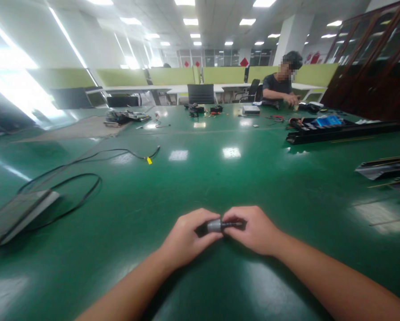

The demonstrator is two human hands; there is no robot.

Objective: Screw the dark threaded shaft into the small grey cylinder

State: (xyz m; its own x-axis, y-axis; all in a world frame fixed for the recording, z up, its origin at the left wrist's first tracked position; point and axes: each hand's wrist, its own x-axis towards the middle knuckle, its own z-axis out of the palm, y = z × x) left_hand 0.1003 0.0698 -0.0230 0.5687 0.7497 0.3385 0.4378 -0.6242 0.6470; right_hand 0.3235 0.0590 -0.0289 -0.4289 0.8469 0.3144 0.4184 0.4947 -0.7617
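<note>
Just above the green tabletop, a small part with a silver-grey cylinder and a thin dark shaft lies sideways between my two hands. My left hand is closed round the cylinder end, with thumb and fingers on either side of it. On the shaft end, my right hand pinches with thumb and fingertips. The fingertips of both hands nearly touch where cylinder and shaft meet. Its exact kind cannot be made out, and the fingers hide some of it.
A black cable with a yellow tag runs to a flat grey panel at left. Black channel-shaped rails lie at right. Across the green table, a person handles something small near assorted parts.
</note>
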